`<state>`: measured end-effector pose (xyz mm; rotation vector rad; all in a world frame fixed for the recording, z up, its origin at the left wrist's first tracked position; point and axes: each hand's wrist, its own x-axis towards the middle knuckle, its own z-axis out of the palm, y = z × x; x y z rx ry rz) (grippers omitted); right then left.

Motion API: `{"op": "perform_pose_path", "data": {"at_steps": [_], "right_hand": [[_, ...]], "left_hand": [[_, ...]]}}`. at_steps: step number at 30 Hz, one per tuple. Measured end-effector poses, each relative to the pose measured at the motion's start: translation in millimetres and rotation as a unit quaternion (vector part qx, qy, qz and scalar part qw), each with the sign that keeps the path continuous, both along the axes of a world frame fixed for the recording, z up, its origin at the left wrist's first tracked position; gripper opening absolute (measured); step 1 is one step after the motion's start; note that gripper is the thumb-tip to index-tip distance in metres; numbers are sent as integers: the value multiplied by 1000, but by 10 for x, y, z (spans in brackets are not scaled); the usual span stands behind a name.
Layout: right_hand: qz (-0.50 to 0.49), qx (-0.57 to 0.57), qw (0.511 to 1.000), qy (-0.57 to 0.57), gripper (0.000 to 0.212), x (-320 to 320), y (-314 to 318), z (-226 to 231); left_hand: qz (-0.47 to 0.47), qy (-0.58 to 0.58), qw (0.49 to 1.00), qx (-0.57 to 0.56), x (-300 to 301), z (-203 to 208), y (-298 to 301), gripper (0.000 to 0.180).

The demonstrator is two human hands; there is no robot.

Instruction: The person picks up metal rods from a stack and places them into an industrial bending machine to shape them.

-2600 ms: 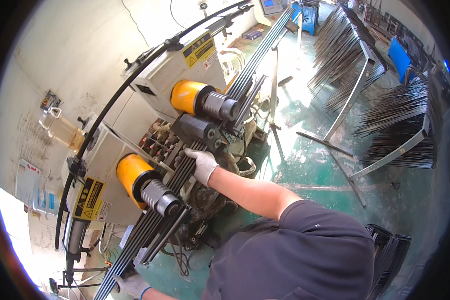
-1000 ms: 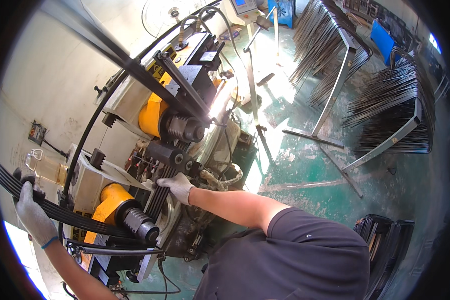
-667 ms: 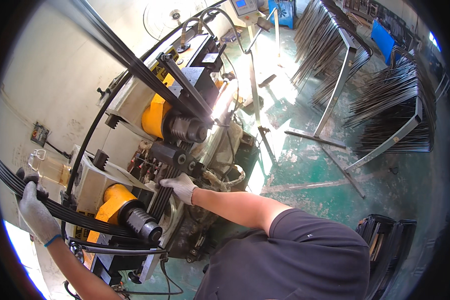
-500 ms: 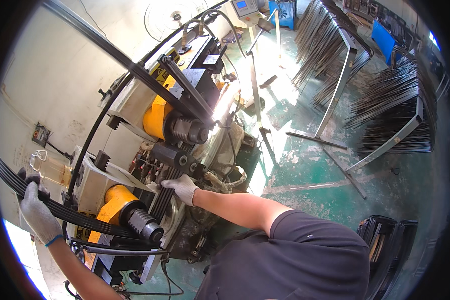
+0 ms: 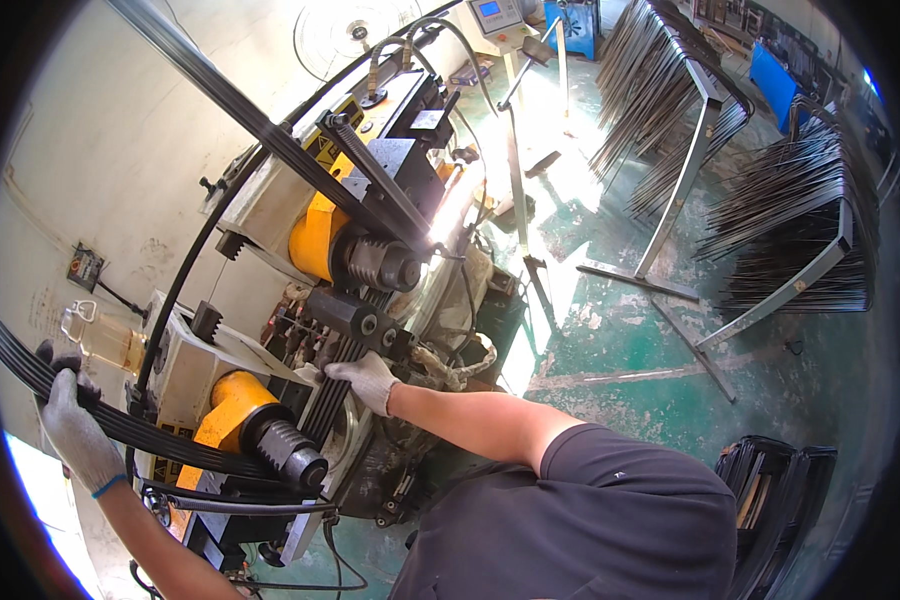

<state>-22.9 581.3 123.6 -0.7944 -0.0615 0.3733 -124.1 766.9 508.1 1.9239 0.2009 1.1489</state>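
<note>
Hands share the load: the gloved left hand point(image 5: 75, 425) has its grip wrapped round the bundle of long black metal strips point(image 5: 150, 430) at the free end, steadying its curve, while the gloved right hand point(image 5: 365, 378) presses flat, fingers spread, where the strips pass through the grey-and-yellow roller bending machine point(image 5: 350, 260).

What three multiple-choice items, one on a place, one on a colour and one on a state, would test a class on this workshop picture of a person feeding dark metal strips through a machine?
1. Where is the right hand?
A. on the strips at the machine's middle
B. on the floor
C. on a rack

2. What colour are the two roller housings?
A. blue
B. yellow-orange
C. white

3. How is the left hand?
A. bare and open
B. in a pocket
C. gloved, fingers closed round the strip bundle

Answers: 1 A, the glove rests on the strips beside the black clamp block. 2 B, both show yellow-orange. 3 C, the glove wraps the curved bundle.
</note>
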Motion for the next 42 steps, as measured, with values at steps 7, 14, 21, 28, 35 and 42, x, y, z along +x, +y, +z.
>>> {"op": "perform_pose_path", "data": {"at_steps": [7,14,21,28,35,42], "right_hand": [[1,-29,1000,1,21,30,53,-122],[5,-72,997,12,23,-24,36,-449],[-1,-85,995,-58,25,78,-37,-652],[37,-52,998,-15,22,28,-18,-544],[28,-115,989,-83,22,86,-92,-550],[91,-112,989,12,23,92,-124,-476]], "left_hand": [[24,14,999,-44,-173,-9,238,40],[-34,77,995,-51,-673,-315,470,43],[-33,145,988,-31,-653,-269,378,36],[43,189,981,7,-847,-198,445,42],[67,228,971,14,-774,-186,380,40],[71,251,965,19,-800,-155,350,36]]}}
